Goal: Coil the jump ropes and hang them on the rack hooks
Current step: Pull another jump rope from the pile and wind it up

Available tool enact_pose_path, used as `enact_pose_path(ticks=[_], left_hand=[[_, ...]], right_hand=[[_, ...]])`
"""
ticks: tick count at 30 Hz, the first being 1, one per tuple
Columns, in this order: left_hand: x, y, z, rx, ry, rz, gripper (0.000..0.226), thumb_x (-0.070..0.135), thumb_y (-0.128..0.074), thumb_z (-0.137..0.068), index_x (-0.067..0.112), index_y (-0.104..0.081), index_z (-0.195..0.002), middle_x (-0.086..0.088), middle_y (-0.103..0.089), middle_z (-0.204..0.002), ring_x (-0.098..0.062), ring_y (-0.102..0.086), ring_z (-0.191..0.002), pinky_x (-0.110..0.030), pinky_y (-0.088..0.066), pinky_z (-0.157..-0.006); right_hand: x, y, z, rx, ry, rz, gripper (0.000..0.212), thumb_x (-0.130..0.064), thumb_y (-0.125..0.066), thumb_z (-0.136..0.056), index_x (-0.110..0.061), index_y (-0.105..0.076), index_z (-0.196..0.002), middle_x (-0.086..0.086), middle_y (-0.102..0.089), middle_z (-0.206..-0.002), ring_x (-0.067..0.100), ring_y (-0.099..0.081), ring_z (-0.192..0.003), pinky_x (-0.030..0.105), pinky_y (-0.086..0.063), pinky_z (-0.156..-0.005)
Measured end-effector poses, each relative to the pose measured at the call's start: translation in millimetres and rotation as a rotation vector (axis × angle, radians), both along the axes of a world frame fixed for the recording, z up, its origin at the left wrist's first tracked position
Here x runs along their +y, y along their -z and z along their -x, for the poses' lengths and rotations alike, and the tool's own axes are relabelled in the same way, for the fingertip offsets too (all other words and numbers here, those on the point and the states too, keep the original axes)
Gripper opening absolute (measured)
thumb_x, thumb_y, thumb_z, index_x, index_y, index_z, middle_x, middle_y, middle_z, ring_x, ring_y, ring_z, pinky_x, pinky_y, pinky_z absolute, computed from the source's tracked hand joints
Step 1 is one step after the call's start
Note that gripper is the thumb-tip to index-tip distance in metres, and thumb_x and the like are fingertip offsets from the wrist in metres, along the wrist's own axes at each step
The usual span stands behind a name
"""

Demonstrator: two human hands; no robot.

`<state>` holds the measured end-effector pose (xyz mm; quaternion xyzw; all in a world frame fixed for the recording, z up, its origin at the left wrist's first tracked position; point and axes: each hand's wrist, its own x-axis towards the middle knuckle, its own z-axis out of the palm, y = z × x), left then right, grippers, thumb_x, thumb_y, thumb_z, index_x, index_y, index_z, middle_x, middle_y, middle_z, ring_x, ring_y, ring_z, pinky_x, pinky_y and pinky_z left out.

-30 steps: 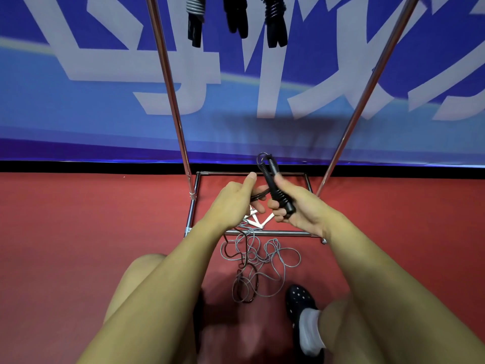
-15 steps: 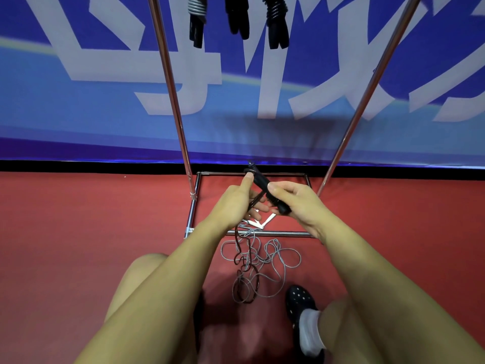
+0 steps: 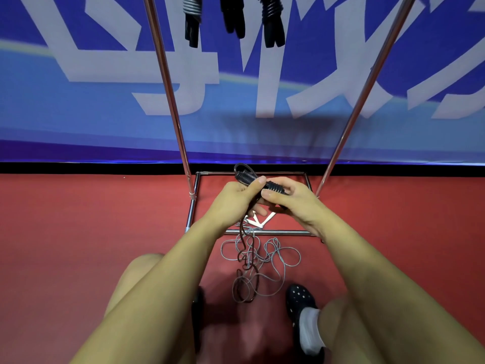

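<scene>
While the black jump-rope handles (image 3: 258, 181) pointed steeply up a second ago, they now lie tipped nearly flat across both hands, just above the front bar of the rack base (image 3: 265, 233), so the handles look gathered and wrapping can begin. The right hand (image 3: 294, 203) has its fingers clamped around the ribbed, rubbery grip end; the left hand (image 3: 236, 199) pinches the other end, thumb pressed on top, fingers curled under. A short cord loop arches beyond the handles. The dark cord (image 3: 245, 258) drops from the hands to the red floor, where it lies in loose loops tangled with a thin grey cord (image 3: 286, 261). The rack is smooth chrome tubing. Three coiled ropes (image 3: 271, 19) already hang high above the base, tightly wound, handles down.
</scene>
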<state>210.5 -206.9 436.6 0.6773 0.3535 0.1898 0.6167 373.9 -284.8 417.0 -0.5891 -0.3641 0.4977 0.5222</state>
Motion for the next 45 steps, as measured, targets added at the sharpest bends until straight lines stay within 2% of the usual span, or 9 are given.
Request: enact_pose_path(ticks=[2,6,11,16,20,25,30,36,45], left_hand=[[-2.2,-2.1,0.8,-0.002,0.021,0.015,0.051,0.047,-0.049,-0.105,0.007,-0.077,-0.092,-0.015,-0.077,-0.078,-0.017,-0.070,-0.066,-0.026,-0.053,-0.067],[-1.4,-2.9,-0.9,-0.070,0.027,0.190,0.057,0.050,-0.051,-0.103,-0.001,-0.075,-0.107,-0.020,-0.077,-0.095,-0.036,-0.076,-0.092,-0.037,-0.061,-0.082],[-4.2,-4.0,0.0,0.052,0.061,0.261,0.077,0.063,-0.042,-0.102,-0.008,-0.072,-0.103,-0.023,-0.077,-0.091,-0.030,-0.077,-0.083,-0.031,-0.060,-0.075],[-4.8,1.3,-1.2,-0.002,0.042,0.187,0.035,0.023,-0.047,-0.109,-0.001,-0.069,-0.097,-0.018,-0.076,-0.085,-0.017,-0.070,-0.065,-0.025,-0.055,-0.066],[-5.2,6.8,-3.5,0.030,-0.064,0.133,0.029,0.017,-0.051,-0.107,-0.006,-0.068,-0.101,-0.012,-0.074,-0.073,-0.014,-0.066,-0.058,-0.023,-0.053,-0.061],[-4.4,7.7,-3.5,0.081,-0.065,0.088,0.030,0.018,-0.055,-0.105,-0.007,-0.070,-0.102,-0.014,-0.075,-0.076,-0.015,-0.065,-0.057,-0.020,-0.051,-0.060],[-2.8,9.8,-3.3,0.137,-0.084,-0.014,0.028,0.021,-0.060,-0.102,-0.002,-0.074,-0.095,-0.006,-0.079,-0.082,-0.011,-0.056,-0.048,-0.025,-0.051,-0.066],[-0.7,11.8,-2.9,0.148,-0.101,-0.031,0.030,0.024,-0.060,-0.102,0.000,-0.074,-0.095,-0.003,-0.079,-0.080,-0.016,-0.060,-0.057,-0.037,-0.056,-0.078],[-6.1,3.8,-2.0,0.104,-0.048,0.077,0.061,0.055,-0.042,-0.104,0.002,-0.073,-0.108,-0.010,-0.079,-0.087,-0.022,-0.068,-0.067,-0.040,-0.056,-0.089]], right_hand=[[-5.4,-3.2,-1.7,0.082,-0.149,-0.012,0.022,-0.020,-0.072,-0.093,-0.013,-0.070,-0.114,0.001,-0.073,-0.091,0.018,-0.068,-0.096,0.043,-0.056,-0.099],[-5.2,-5.1,0.2,-0.073,-0.100,-0.089,0.024,-0.014,-0.070,-0.095,-0.016,-0.072,-0.119,0.004,-0.075,-0.098,0.017,-0.069,-0.089,0.037,-0.060,-0.083],[-0.9,-6.3,-0.2,-0.089,0.053,-0.162,0.026,-0.006,-0.075,-0.090,-0.020,-0.075,-0.111,0.006,-0.073,-0.097,0.017,-0.071,-0.084,0.029,-0.061,-0.067],[-0.6,-4.1,-9.1,-0.196,0.086,-0.150,0.013,-0.014,-0.074,-0.093,-0.013,-0.075,-0.106,0.007,-0.074,-0.084,0.019,-0.059,-0.060,0.029,-0.052,-0.054],[-0.2,-0.1,-11.8,-0.295,0.021,-0.089,0.013,-0.023,-0.068,-0.098,-0.015,-0.072,-0.108,0.009,-0.074,-0.083,0.021,-0.053,-0.055,0.030,-0.047,-0.049],[3.0,6.2,-12.3,-0.298,0.049,-0.096,0.013,-0.028,-0.071,-0.097,-0.017,-0.072,-0.103,0.006,-0.065,-0.075,0.019,-0.048,-0.062,0.029,-0.040,-0.054],[5.2,0.4,-7.6,0.117,0.075,-0.009,0.044,-0.043,-0.040,-0.109,-0.007,-0.066,-0.113,0.012,-0.064,-0.081,0.014,-0.046,-0.060,0.028,-0.038,-0.058],[4.2,6.0,-9.9,-0.028,0.004,0.024,0.024,-0.025,-0.049,-0.108,-0.013,-0.068,-0.115,0.007,-0.068,-0.099,0.011,-0.055,-0.074,0.026,-0.054,-0.074],[-2.3,7.2,-10.8,-0.213,-0.038,0.000,0.022,-0.016,-0.066,-0.100,-0.025,-0.069,-0.120,-0.003,-0.075,-0.107,0.005,-0.068,-0.097,0.021,-0.055,-0.079]])
